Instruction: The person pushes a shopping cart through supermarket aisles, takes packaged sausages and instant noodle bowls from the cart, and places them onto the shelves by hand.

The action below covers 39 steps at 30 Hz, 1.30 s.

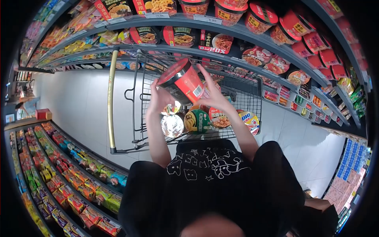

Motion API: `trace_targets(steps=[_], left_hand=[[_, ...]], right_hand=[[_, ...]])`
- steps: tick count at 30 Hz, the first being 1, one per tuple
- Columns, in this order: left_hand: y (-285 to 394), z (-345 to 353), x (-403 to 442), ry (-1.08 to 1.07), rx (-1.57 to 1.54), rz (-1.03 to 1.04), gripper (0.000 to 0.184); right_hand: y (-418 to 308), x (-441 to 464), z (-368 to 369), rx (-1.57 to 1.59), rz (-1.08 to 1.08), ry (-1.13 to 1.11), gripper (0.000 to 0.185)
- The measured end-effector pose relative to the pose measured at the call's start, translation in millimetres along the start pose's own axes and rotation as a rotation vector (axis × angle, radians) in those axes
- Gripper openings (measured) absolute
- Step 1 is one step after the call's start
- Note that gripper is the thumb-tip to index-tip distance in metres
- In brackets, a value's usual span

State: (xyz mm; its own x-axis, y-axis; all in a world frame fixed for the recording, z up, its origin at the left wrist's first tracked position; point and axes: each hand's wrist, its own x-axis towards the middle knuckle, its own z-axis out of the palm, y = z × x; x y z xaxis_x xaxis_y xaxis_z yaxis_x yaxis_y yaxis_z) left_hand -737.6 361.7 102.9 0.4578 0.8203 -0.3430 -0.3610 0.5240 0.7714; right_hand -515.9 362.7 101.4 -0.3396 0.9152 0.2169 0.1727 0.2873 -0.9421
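A red and black food tub (182, 82), tilted, is held up over the wire shopping cart (248, 94) between both of my hands. My left hand (158, 96) grips its black end on the left side. On its right side, my right hand (213, 90) has its fingers round the red wall, near a barcode label. Below the tub, the cart holds a silver-lidded cup (172, 125), a green-lidded tub (197, 121), a red and white tub (219, 117) and a yellow, red and blue pack marked BIG (250, 121).
Shelves (173, 19) of packaged food tubs curve along the far side. Another shelf unit (79, 158) with snack packs stands at the lower left. The cart's yellow handle (112, 94) is on the left. Stacked boxes (347, 173) stand at the lower right.
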Motion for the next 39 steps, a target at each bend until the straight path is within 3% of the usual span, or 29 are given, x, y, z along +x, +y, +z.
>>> trace_targets(steps=[1, 2, 4, 5, 6, 7, 8, 10, 12, 14, 15, 18, 19, 20, 22, 24, 27, 30, 32, 34, 36, 37, 39], left_hand=[[-12.3, -2.5, -3.5, -0.029, -0.143, -0.046, 0.075], [-20.4, 13.0, -6.6, 0.133, -0.08, -0.034, 0.081], [-28.2, 36.7, -19.3, 0.153, -0.055, -0.008, 0.086], [-36.7, 38.3, -26.1, 0.15, -0.059, -0.011, 0.086], [-46.6, 35.4, -27.4, 0.034, -0.081, 0.046, 0.087], [-57.6, 29.2, -25.6, -0.082, -0.101, 0.102, 0.088], [-54.4, 29.6, -21.0, -0.583, -0.205, 0.16, 0.086], [-60.7, 73.5, -33.3, 0.246, -0.012, 0.18, 0.085], [-64.2, 70.4, -29.5, 0.283, -0.105, 0.256, 0.082], [-64.8, 69.8, -26.0, 0.322, -0.198, 0.326, 0.08], [-65.2, 69.7, -26.4, 0.294, -0.257, 0.322, 0.079], [-68.8, 79.1, -26.9, 0.217, -0.356, 0.303, 0.077], [-68.5, 84.3, -26.8, 0.192, -0.369, 0.298, 0.077], [-69.6, 89.5, -27.1, 0.168, -0.373, 0.289, 0.076], [-70.2, 95.5, -26.7, 0.119, -0.367, 0.272, 0.076], [-68.5, 97.8, -28.7, 0.067, -0.343, 0.255, 0.075], [-62.1, 94.2, -37.2, -0.024, -0.289, 0.228, 0.074], [-67.5, 85.9, -43.4, -0.087, -0.26, 0.217, 0.074], [-79.2, 80.7, -42.9, 0.033, 0.078, 0.355, 0.081], [-77.7, 78.6, -44.2, -0.048, -0.046, 0.312, 0.087], [-85.1, 72.3, -41.2, -0.025, -0.07, 0.325, 0.086], [-84.2, 71.5, -41.0, -0.045, -0.068, 0.336, 0.086], [-82.5, 72.2, -38.6, -0.114, 0.123, 0.422, 0.084]], right_hand=[[-14.4, -6.0, 1.5, 0.111, -0.036, -0.056, 0.109], [-28.9, -14.9, 2.9, 0.223, -0.064, -0.115, 0.11], [-43.9, -30.2, 2.5, 0.2, -0.106, -0.079, 0.1], [-39.2, -39.4, 5.9, 0.311, -0.029, -0.041, 0.093], [-37.7, -43.9, 6.9, 0.417, 0.04, -0.002, 0.086], [-55.1, -50.0, 11.2, 0.478, 0.046, 0.147, 0.067], [-56.4, -56.8, 14.6, 0.473, 0.039, 0.149, 0.067], [-54.6, -71.0, 22.1, -0.038, -0.099, 0.383, 0.056], [-75.3, -83.7, 25.2, -0.029, -0.021, 0.455, 0.047], [-75.3, -94.5, 23.3, -0.303, -0.333, 0.399, 0.042], [-77.2, -95.4, 24.9, -0.3, -0.327, 0.402, 0.042], [-84.8, -80.0, 25.9, -0.039, -0.316, 0.49, 0.103], [-77.1, -76.6, 20.6, 0.034, -0.28, 0.356, 0.12], [-74.7, -78.4, 15.3, 0.038, -0.276, 0.364, 0.12], [-76.5, -83.2, 5.5, 0.303, -0.175, 0.171, 0.117], [-82.9, -87.0, 0.6, 0.244, -0.175, 0.231, 0.115], [-98.5, -91.2, -10.0, -0.151, -0.218, 0.314, 0.102], [-101.8, -94.5, -12.7, -0.23, -0.172, 0.308, 0.098], [-104.3, -95.2, -11.5, -0.207, -0.154, 0.316, 0.096], [-112.4, -95.9, -15.9, -0.278, -0.097, 0.246, 0.102], [-113.6, -101.6, -19.7, -0.143, 0.014, 0.159, 0.107], [-97.9, -104.5, -17.9, 0.172, 0.137, 0.081, 0.102], [-84.9, -103.5, -12.8, 0.241, 0.14, 0.187, 0.097]])
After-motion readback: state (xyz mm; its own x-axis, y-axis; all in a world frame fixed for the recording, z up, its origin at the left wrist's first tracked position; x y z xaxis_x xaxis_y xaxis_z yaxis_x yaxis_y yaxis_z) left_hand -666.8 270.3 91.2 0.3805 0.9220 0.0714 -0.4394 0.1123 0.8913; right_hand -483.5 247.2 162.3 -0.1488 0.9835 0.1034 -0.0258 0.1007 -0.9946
